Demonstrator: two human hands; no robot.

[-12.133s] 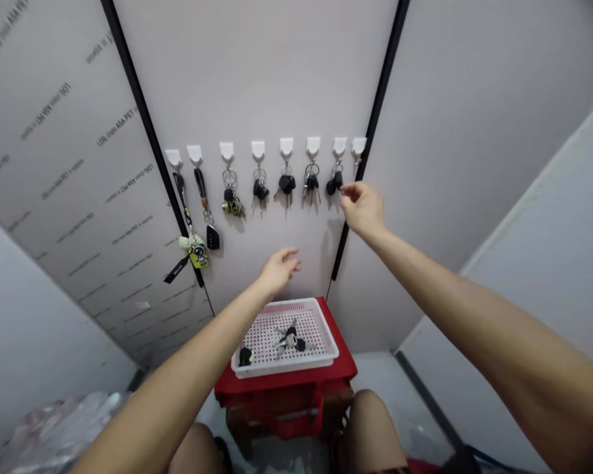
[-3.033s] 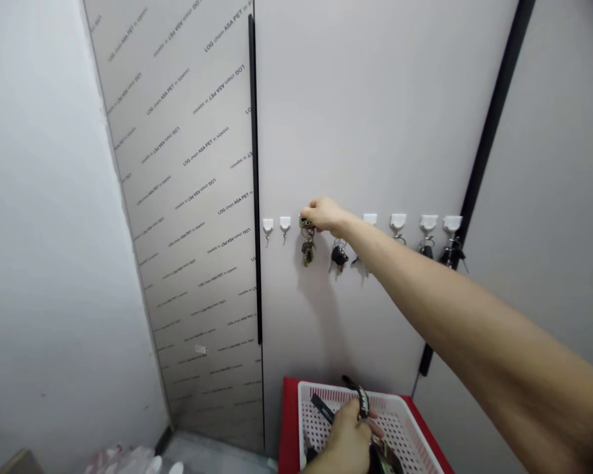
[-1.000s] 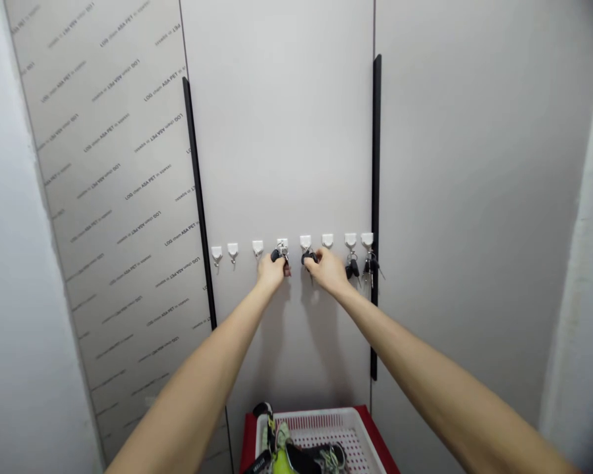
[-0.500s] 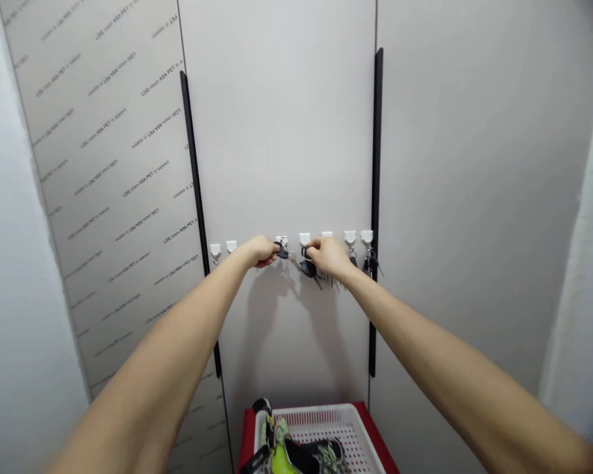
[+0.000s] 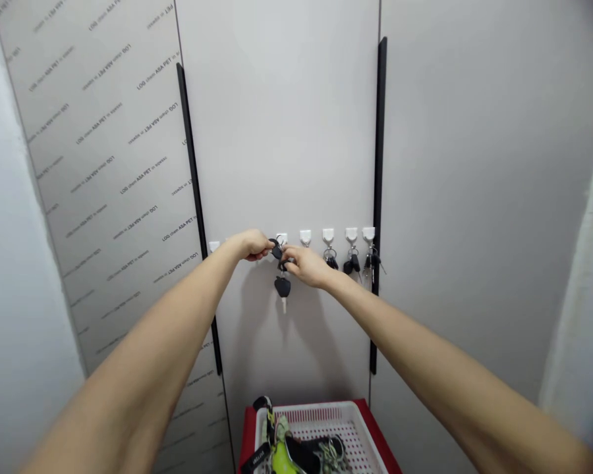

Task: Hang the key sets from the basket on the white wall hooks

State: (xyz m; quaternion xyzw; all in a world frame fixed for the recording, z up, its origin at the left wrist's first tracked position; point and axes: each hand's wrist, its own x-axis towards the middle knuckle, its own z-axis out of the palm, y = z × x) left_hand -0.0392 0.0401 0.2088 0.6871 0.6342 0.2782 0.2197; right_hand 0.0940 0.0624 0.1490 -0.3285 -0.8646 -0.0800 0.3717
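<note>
A row of white hooks [image 5: 329, 235] runs across the grey panel. My left hand [image 5: 254, 244] is closed on a black key bunch [image 5: 276, 249] at the hook near the row's middle. My right hand [image 5: 306, 264] is closed on a second key bunch; its black key [image 5: 282, 287] dangles below my fingers, away from the bare hook [image 5: 305, 236]. Three hooks to the right each carry keys [image 5: 350, 263].
A white perforated basket [image 5: 356, 428] on a red stool [image 5: 246, 440] sits below at the bottom edge, holding lanyards and keys. Black vertical strips [image 5: 377, 197] edge the grey panel. A printed film-covered panel [image 5: 103, 178] stands to the left.
My right hand has taken its key bunch off its hook and moved left and down, and a key now hangs free. My left hand stays at its bunch.
</note>
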